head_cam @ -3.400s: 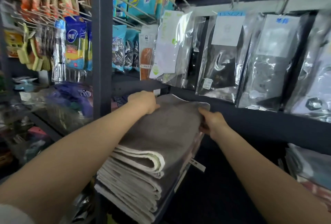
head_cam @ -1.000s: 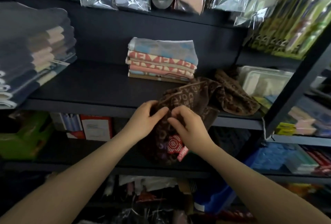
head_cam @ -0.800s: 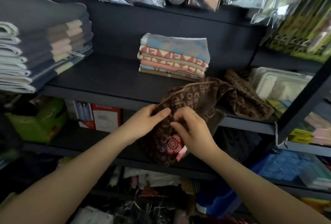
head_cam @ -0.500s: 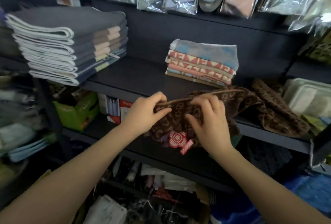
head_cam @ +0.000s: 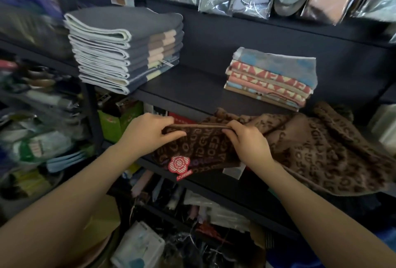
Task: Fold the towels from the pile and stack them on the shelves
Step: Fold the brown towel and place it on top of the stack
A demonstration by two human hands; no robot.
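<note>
Pinching the top hem of the brown lettered towel [head_cam: 205, 147], left hand [head_cam: 147, 133] and right hand [head_cam: 246, 141] hold it taut at the shelf [head_cam: 192, 87] edge, fingers curled; its remainder trails rightward across the shelf.

- Left hand [head_cam: 147, 133]: bare, no glove, ring or watch to be seen.
- Right hand [head_cam: 249, 144]: bare likewise.
- Both forearms behind each grip: bare to the frame's edge, no sleeve visible.
</note>
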